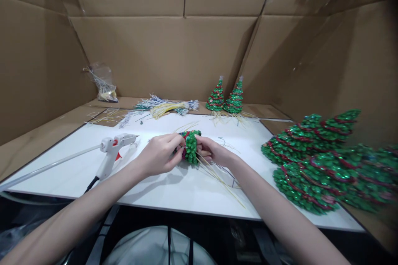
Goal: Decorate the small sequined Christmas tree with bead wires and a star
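Between my hands, above the white board, a small green tinsel Christmas tree (191, 149) lies on its side with its base toward the right. Loose yellow and dark wires (217, 176) trail from its base over the board. My left hand (166, 151) pinches at the tree's left part, where some red trim shows; the fingertips are partly hidden. My right hand (214, 151) is closed on the base's right edge, thumb on top and fingers curled beneath. To the left of my left hand a white glue gun (113, 155) with a red trigger rests on the board, a long glue stick in its rear.
Several finished green trees (311, 165) lie piled at the right. Two small trees (215, 98) stand at the back. Bundles of white, yellow and green wires (168, 107) lie along the rear edge, with a clear plastic bag (104, 83) at the back left. Cardboard walls (155, 54) enclose the table.
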Available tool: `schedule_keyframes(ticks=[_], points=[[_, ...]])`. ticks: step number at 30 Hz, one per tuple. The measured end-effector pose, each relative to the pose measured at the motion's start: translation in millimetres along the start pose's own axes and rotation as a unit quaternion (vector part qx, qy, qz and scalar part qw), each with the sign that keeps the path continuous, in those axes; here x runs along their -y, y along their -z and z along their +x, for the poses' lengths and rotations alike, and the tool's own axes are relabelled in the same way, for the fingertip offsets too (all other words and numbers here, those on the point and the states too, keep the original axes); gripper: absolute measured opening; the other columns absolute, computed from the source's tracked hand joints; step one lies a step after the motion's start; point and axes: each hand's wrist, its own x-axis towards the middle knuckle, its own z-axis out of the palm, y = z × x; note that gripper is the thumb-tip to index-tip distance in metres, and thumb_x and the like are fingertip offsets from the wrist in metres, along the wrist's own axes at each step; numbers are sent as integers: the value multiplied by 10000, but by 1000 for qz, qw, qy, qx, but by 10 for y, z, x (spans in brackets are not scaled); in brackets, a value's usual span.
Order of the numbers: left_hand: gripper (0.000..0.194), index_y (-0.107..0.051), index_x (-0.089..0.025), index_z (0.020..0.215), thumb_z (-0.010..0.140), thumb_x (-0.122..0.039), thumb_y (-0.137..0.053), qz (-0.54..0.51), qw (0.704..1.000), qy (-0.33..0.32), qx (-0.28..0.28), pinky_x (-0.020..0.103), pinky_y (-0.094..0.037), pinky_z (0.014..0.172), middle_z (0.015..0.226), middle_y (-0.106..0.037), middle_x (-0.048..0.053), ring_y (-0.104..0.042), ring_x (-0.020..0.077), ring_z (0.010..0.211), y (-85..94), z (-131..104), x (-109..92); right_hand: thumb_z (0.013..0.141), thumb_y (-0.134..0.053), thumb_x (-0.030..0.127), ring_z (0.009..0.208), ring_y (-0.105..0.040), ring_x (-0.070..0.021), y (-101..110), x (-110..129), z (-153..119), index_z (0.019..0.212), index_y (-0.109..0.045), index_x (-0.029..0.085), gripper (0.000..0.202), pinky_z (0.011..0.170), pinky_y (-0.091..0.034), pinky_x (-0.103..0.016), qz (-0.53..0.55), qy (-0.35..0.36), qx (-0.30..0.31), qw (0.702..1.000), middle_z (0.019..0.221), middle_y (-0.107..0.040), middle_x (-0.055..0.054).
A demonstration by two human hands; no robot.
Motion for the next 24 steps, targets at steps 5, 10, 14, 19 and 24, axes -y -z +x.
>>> schedule_keyframes(ticks=[5, 10, 14, 19, 24], points=[[82, -507, -173, 822, 849, -178, -430, 5, 999, 21, 26, 243, -404, 583, 735, -595, 18, -546, 144, 622, -30, 56, 3, 707, -469, 413, 325, -193, -59, 59, -14, 1, 515, -337, 206, 311, 347, -143, -208, 47, -9, 39, 998, 371, -217, 87], [59, -493, -178, 790, 819, -173, -442, -38, 998, 46, 34, 222, -379, 555, 671, -559, -8, -504, 123, 573, -13, 73, 7, 595, -561, 225, 372, -145, -38, 14, 5, -31, 642, -438, 177, 140, 372, -104, -193, 43, 10, -12, 999, 426, -242, 109], [42, -489, -176, 766, 781, -162, -452, -63, 995, 71, 43, 212, -377, 556, 668, -555, -13, -500, 117, 574, 59, 68, 3, 620, -647, 241, 385, -174, -25, -12, 8, -38, 665, -486, 153, 188, 394, -84, -201, 18, 13, -23, 999, 451, -263, 106], [72, -478, -178, 704, 756, -147, -440, -55, 994, 72, 67, 207, -353, 542, 635, -533, -19, -469, 112, 549, 111, 85, -10, 636, -694, 347, 383, -215, -29, 13, -21, -25, 706, -540, 141, 267, 391, -88, -217, -33, 39, -31, 998, 460, -330, 93], [96, -485, -177, 672, 753, -155, -438, -39, 993, 73, 88, 212, -327, 537, 617, -528, -17, -449, 115, 534, 130, 127, -31, 609, -733, 413, 369, -215, -26, 12, -12, -30, 713, -551, 138, 346, 383, -87, -218, -45, 55, -33, 997, 448, -323, 101]])
